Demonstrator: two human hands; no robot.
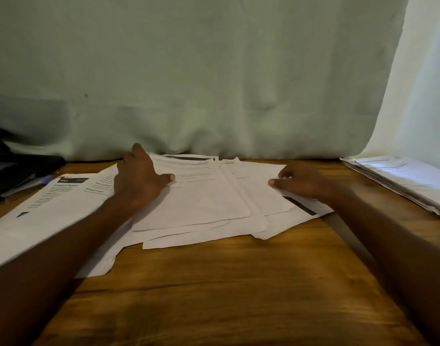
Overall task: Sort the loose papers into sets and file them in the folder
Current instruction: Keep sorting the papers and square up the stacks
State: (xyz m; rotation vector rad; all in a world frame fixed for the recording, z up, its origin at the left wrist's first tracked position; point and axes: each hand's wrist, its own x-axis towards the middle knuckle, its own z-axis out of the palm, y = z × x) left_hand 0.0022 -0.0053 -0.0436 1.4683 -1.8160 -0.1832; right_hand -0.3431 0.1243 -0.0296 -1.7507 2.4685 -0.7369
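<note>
Sheets in the loose papers (201, 196) could be mixed or creased if dragged by the flat left hand (139, 176) and the loosely curled, empty right hand (301, 182).

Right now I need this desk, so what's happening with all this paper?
A person is sorting loose papers spread across the wooden table. The left hand rests flat on the messy middle pile, while the right hand touches the pile's right edge, fingers loosely curled. A neater stack sits apart at the far right. A dark folder-like thing lies at the far left. Nothing looks filed yet.
</note>
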